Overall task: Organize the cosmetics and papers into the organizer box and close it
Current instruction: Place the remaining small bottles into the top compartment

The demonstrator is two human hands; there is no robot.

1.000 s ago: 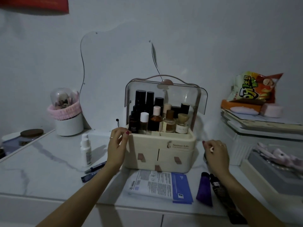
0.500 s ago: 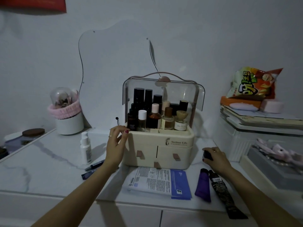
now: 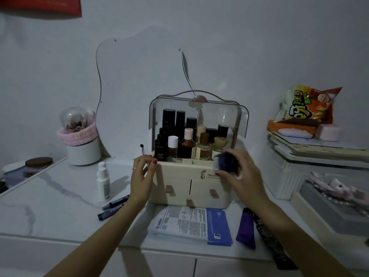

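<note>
Cream plastic organizer box (image 3: 179,182), clear lid up, centre of marble-look white counter (image 3: 50,196). Right hand (image 3: 242,176) closed on small dark blurred jar (image 3: 226,162) at box's 3 o'clock rim. Left hand (image 3: 142,176) half-curled, empty, touching 9 o'clock corner. Printed white-blue paper sheets (image 3: 191,222) at 6 o'clock.

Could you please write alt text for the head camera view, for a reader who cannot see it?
A person's right hand lifts a small dark container toward an open cream organizer box full of bottles, while the left hand steadies its corner. Papers and a purple tube lie in front.
</note>
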